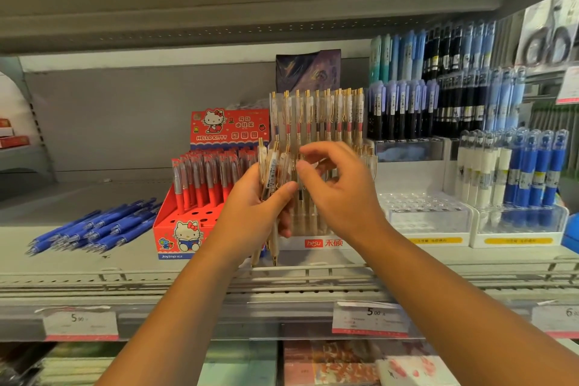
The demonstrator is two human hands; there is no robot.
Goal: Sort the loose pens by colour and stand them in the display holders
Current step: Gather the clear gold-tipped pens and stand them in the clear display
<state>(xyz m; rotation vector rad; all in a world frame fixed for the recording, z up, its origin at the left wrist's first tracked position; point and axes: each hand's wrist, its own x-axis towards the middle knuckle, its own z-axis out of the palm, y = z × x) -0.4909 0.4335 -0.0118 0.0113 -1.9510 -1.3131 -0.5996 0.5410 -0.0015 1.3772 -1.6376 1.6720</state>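
Note:
My left hand (pixel 250 204) grips a bundle of beige pens with gold clips (pixel 272 172), tips pointing down toward the shelf edge. My right hand (pixel 338 188) reaches over the top of that bundle, thumb and fingers curled at the pens; whether they pinch one I cannot tell. Right behind both hands stands the clear holder with the red label (pixel 316 243), its back rows full of the same beige pens (pixel 316 113). A heap of loose blue pens (pixel 97 229) lies flat on the shelf at the left.
A red cartoon-cat display box (pixel 170 226) with red pens stands left of the clear holder. To the right are a clear holder with open holes (pixel 423 210) and one with white and blue pens (pixel 517 172). A wire rail (pixel 313 273) runs along the shelf's front edge.

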